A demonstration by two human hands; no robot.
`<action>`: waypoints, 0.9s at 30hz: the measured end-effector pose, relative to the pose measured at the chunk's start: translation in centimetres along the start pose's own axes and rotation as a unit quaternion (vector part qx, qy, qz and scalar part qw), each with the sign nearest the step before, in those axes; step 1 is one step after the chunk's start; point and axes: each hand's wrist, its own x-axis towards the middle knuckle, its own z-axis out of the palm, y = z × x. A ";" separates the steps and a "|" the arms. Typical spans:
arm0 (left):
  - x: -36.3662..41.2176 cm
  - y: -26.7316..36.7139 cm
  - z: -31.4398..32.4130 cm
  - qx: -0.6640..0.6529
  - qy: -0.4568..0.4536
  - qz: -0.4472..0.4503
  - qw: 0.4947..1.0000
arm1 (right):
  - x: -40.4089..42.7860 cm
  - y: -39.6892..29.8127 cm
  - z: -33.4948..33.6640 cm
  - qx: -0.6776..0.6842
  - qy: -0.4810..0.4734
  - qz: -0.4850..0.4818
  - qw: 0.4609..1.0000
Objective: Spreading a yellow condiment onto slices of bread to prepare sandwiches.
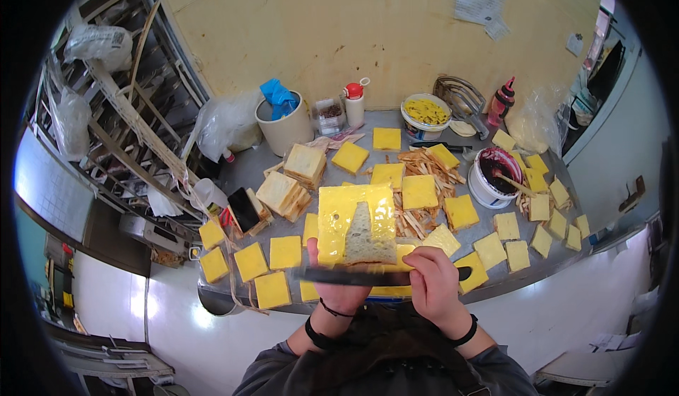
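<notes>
My left hand supports a square bread slice from beneath, its thumb up along the slice's left side. Glossy yellow spread coats most of the slice, and a bare tapering patch shows bread at the lower right. In my right hand is a long black-looking spatula or knife, held level across the slice's near edge; its exact type is blurred. Below my hands, something with yellow contents and a blue edge is mostly hidden. Yellow-coated bread squares lie to both sides on the metal table.
Crust strips are heaped beyond my hands. Bread stacks and a phone stand left. A tub of dark red filling with a wooden-looking handle is right. A yellow-filled tub and red-capped bottle stand near the wall.
</notes>
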 end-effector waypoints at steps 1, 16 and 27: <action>0.0 0.1 -0.4 0.065 0.016 -0.008 0.998 | 0.0 0.1 0.2 -0.030 -0.001 -0.001 1.000; 3.7 1.0 -6.4 -0.079 0.034 0.082 0.993 | -11.1 16.0 4.7 0.219 0.080 0.457 0.858; 6.9 8.5 -16.4 0.662 -0.032 0.132 0.738 | -9.4 17.2 5.7 0.006 -0.464 0.064 0.884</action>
